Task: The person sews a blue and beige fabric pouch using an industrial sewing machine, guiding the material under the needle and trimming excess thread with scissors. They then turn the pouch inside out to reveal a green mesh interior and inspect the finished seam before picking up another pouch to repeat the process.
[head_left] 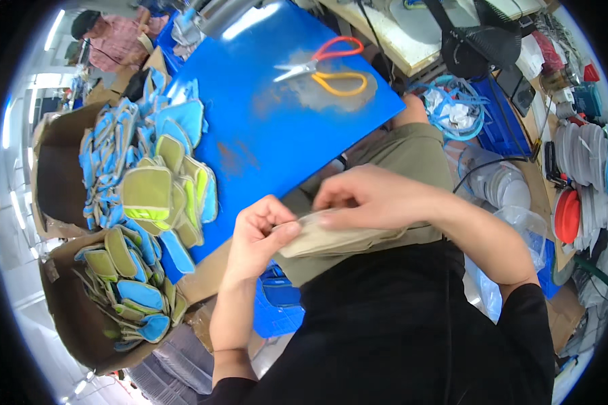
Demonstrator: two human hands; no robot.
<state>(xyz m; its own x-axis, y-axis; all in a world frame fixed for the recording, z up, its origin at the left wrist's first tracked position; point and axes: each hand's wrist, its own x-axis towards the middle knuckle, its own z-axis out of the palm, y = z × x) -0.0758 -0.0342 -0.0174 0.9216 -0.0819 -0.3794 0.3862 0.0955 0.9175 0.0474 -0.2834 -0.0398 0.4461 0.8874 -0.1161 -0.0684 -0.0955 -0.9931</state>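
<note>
Over my lap, my left hand (260,233) pinches the left end of a flat beige cloth piece (341,237) between thumb and fingers. My right hand (368,199) is curled over the cloth's upper edge, thumb pressed along it; its fingertips are partly hidden. The cloth lies across my olive shorts (412,155), close in colour to them. Beyond my hands, scissors (311,67) with one red and one orange handle lie partly spread on a blue tabletop (263,135). Left of my left hand, stitched olive-and-lime fabric pieces (148,192) are heaped at the table's edge.
Two cardboard boxes (64,300) at the left hold many blue and olive fabric pieces (138,293). On the right stand a bin with blue strips (452,108), a phone (517,90) and rolls of white and red tape (567,214). Another person (115,44) sits at the far left.
</note>
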